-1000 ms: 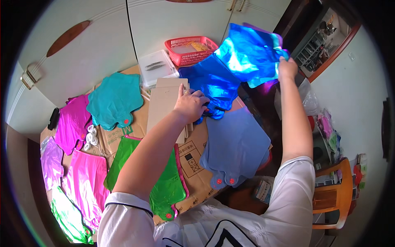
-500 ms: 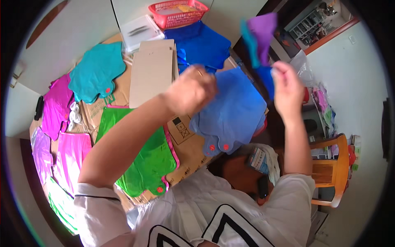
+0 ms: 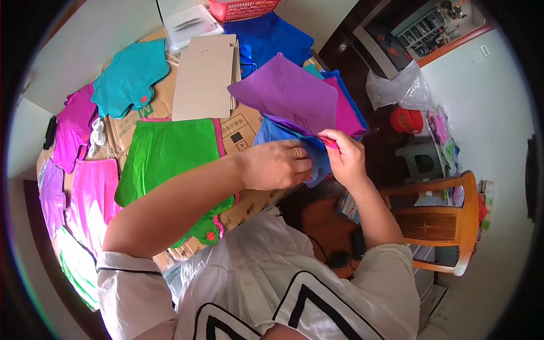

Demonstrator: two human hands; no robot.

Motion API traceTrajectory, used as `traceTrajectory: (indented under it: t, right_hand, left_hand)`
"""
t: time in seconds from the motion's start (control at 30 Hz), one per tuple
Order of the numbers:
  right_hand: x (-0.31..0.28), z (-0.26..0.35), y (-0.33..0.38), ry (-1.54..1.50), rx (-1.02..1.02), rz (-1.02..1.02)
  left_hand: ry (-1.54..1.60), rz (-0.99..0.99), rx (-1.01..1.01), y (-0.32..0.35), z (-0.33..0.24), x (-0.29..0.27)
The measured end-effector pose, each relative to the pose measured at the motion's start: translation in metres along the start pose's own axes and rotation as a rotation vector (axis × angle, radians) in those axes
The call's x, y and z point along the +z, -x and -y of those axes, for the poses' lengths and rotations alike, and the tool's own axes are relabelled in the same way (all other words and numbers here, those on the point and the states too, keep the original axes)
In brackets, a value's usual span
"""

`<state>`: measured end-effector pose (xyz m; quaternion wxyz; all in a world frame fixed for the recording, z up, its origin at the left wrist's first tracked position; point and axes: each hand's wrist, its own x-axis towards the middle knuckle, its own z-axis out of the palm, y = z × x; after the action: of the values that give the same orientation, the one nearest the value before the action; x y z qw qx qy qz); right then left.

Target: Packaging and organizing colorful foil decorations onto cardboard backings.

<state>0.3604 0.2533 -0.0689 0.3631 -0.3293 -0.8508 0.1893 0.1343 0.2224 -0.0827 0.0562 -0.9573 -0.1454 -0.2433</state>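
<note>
The left hand (image 3: 277, 165) and right hand (image 3: 347, 158) meet in front of the person's chest, close together, both closed on the lower edge of a purple foil sheet (image 3: 289, 93). The right grip pinches the sheet's corner between thumb and fingers, with a small pink-red bit (image 3: 328, 141) showing at the pinch. The left grip is curled shut on the same edge just to the left, a ring on one finger. The purple sheet fans up and away from both grips, tilted, its far point above them. A magenta sheet (image 3: 347, 113) lies right behind it, and a blue sheet (image 3: 283, 135) hangs under it, touching the left grip's knuckles.

Beyond the grips, on the counter (image 3: 243, 127) covered in flattened cardboard, lies a tan board (image 3: 204, 76). Left of the left grip sits a green sheet (image 3: 164, 156) with a pink edge, passing under the left forearm. Farther left are a teal sheet (image 3: 127, 79) and several pink sheets (image 3: 79, 170). Well beyond the grips are a dark blue sheet (image 3: 269, 34), a clear box (image 3: 190, 24) and a red basket (image 3: 241, 8). To the right of the right grip stands a wooden chair (image 3: 447, 218), well apart.
</note>
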Motion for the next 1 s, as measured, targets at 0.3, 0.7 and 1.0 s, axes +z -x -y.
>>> traceTrajectory:
  t: [0.3,0.7,1.0]
  right_hand:
    - [-0.012,0.009,0.01,-0.042,0.091,0.015]
    - [-0.011,0.002,0.027,-0.121,0.315,0.051]
    - [-0.014,0.007,0.026,-0.359,0.317,0.099]
  left_hand:
    - [0.649,0.021,-0.507,-0.005,-0.002,0.007]
    - [0.879,0.052,-0.937,-0.026,-0.002,0.011]
    - [0.721,-0.259,-0.921,-0.032,-0.009,0.016]
